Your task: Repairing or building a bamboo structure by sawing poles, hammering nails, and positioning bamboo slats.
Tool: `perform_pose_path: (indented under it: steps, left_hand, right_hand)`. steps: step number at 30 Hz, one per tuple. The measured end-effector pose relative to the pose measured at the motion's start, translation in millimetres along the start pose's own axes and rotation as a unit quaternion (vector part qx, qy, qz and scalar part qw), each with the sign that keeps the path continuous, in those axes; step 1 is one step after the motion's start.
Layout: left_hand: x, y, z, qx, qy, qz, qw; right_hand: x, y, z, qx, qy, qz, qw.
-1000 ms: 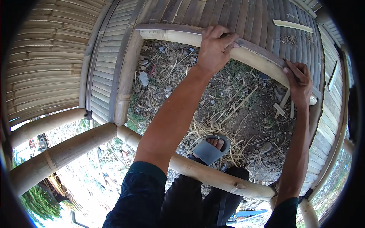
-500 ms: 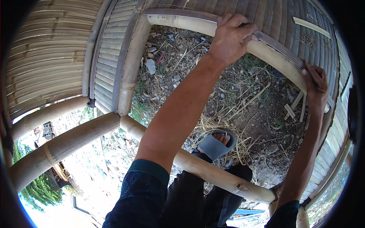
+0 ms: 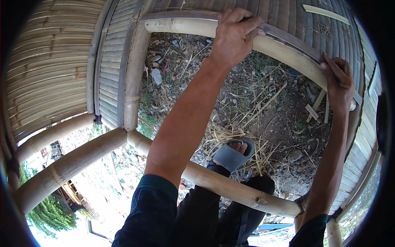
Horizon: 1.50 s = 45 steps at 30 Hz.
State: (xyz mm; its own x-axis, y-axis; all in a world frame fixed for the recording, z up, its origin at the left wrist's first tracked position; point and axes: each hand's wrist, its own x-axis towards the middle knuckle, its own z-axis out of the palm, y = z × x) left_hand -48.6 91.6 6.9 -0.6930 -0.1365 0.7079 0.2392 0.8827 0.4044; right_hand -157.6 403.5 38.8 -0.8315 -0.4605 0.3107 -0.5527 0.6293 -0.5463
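A thin dark bamboo strip (image 3: 288, 38) lies along the top of a thick pale bamboo pole (image 3: 284, 53) at the far side of an opening. My left hand (image 3: 236, 37) reaches across and grips the strip near its middle, fingers over the upper edge and thumb toward the slatted surface. Farther right, my right hand (image 3: 340, 80) is closed round the strip near its right end, with a short piece showing past the wrist. Both palms are turned away, so how firmly each presses is hidden.
A bamboo crossbar (image 3: 222, 187) runs between me and the opening. Dark slats (image 3: 284, 18) lie beyond the pole, with a loose pale strip (image 3: 327, 13) on them. Below is littered ground with dry straw (image 3: 224, 133) and my sandalled foot (image 3: 234, 154). A woven bamboo wall (image 3: 53, 61) stands left.
The whole view has shifted a little, so the frame and my arms sit slightly farther left. Both hands keep their places on the strip.
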Motion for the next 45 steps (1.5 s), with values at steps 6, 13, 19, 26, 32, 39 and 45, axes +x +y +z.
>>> perform_pose_path:
  steps: [6, 13, 19, 26, 32, 39, 45]
  left_hand:
    - [-1, -4, -3, -0.063, -0.011, -0.058, 0.996]
    - [2, -6, -15, -0.083, -0.074, -0.066, 0.992]
    - [8, 5, -16, -0.107, -0.115, -0.100, 0.983]
    - [0, 3, -14, -0.074, -0.101, -0.096, 0.988]
    - [0, 3, -13, -0.100, -0.121, -0.123, 0.980]
    - [-2, -1, -14, -0.096, -0.131, -0.128, 0.978]
    - [-3, -2, -15, -0.093, -0.129, -0.121, 0.980]
  right_hand:
    - [6, -6, 2, -0.017, -0.020, 0.018, 0.999]
    - [7, -8, -3, 0.043, -0.036, -0.001, 0.998]
    - [3, 7, -1, 0.031, 0.026, -0.050, 0.998]
    - [-4, 1, 2, 0.031, 0.047, -0.036, 0.998]
    - [-9, 2, 0, 0.029, 0.039, -0.023, 0.999]
    - [-9, 0, -1, 0.031, 0.035, -0.014, 0.999]
    - [-8, 1, 0, 0.022, 0.037, -0.026, 0.999]
